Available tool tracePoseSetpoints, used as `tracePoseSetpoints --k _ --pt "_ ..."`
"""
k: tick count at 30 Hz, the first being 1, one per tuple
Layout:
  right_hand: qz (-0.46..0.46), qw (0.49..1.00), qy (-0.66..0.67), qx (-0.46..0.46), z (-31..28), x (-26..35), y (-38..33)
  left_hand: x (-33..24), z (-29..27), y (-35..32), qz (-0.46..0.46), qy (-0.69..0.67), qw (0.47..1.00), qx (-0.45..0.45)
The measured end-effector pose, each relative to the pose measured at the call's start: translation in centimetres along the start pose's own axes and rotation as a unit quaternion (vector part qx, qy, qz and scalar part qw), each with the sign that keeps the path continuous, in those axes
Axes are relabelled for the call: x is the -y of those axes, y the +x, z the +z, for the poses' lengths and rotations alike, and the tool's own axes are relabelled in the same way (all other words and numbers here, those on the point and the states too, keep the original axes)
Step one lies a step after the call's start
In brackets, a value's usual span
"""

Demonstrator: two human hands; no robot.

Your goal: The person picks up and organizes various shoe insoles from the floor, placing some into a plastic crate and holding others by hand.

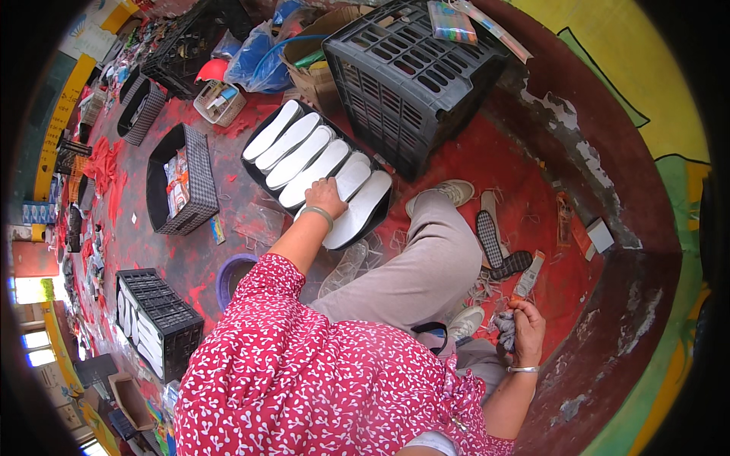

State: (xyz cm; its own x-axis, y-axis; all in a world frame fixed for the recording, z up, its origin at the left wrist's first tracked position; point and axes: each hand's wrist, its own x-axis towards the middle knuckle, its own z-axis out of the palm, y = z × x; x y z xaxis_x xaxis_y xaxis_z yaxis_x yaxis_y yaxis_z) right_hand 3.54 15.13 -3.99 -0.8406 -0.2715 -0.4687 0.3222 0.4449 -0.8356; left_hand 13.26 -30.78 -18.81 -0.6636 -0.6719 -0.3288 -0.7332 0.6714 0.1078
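Observation:
My left hand (325, 199) is closed with its fingers curled on a white shoe insole (360, 211) in a black tray (254, 170). Several more white insoles (304, 158) lie side by side in that tray, soles lengthwise in a row. On the right, my right hand (526, 330) is closed in a pinch, low beside my leg. A grey crumpled bundle (503, 325) hangs at its fingers, and a small orange bit shows at the fingertips. Past it, two checkered insoles (510, 264) and a small packet (530, 275) lie on the red floor.
A big black slatted crate (407, 83) stands beyond the tray, with coloured pens on top. Checkered bins (199, 194), a black crate of white insoles (179, 325) and a purple basin (226, 283) are at left. A peeling wall (601, 163) bounds the right.

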Motion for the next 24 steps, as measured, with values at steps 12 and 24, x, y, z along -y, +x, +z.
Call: tracePoseSetpoints --k 12,24 --pt "0.015 1.0 0.008 -0.005 0.3 0.2 0.1 -0.1 0.3 0.7 -0.021 -0.013 1.0 0.006" --pt "0.018 1.0 0.007 0.0 0.4 0.0 0.2 3.8 0.5 4.3 -0.025 -0.208 0.971 0.114"
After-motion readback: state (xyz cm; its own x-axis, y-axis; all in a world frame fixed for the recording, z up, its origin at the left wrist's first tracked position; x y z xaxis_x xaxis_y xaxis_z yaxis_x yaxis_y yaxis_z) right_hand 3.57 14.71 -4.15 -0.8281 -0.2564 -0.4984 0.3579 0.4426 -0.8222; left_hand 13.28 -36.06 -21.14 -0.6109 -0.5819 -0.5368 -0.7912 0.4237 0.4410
